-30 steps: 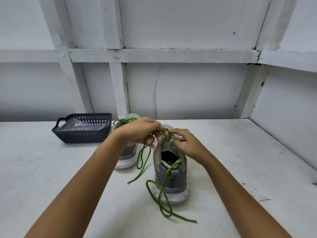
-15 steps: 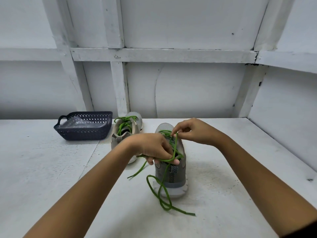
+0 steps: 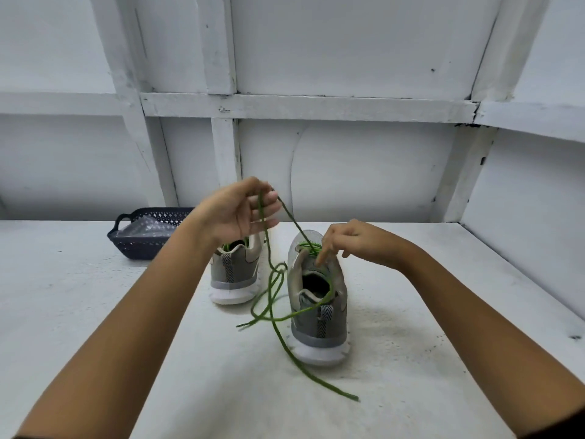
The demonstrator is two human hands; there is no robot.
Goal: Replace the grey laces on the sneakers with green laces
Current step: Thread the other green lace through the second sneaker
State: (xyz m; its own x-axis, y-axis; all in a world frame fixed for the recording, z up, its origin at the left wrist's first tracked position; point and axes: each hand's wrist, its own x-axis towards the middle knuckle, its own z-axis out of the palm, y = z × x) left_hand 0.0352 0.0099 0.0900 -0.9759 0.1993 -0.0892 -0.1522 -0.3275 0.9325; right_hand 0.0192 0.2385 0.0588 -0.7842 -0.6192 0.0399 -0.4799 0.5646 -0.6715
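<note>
Currently the left hand [image 3: 243, 213] is raised above the shoes, fingers partly curled, pinching the green cord lace [image 3: 291, 356] near its fingertips. From that pinch one strand runs taut down to the top eyelets of the grey mesh sneaker with a white sole [image 3: 319, 324], which stands directly below the right hand with its heel toward the camera. The other strand drops past the left palm, loops between the two shoes, and trails onto the white painted table [image 3: 95, 312] near the forearms. A second loose end crosses the sneaker's heel collar and lies just below the left wrist. The right hand [image 3: 354, 242] hovers over the sneaker's tongue with its index finger pointing down onto the upper and the other fingers loosely curled. Cannot tell if it actually grips the lace there. A matching second grey sneaker [image 3: 235, 277] sits under the left hand, upright, with green lace visible at its opening. A dark blue perforated plastic basket [image 3: 142, 245] sits beyond the left forearm, against the wall, with clear plastic inside.
</note>
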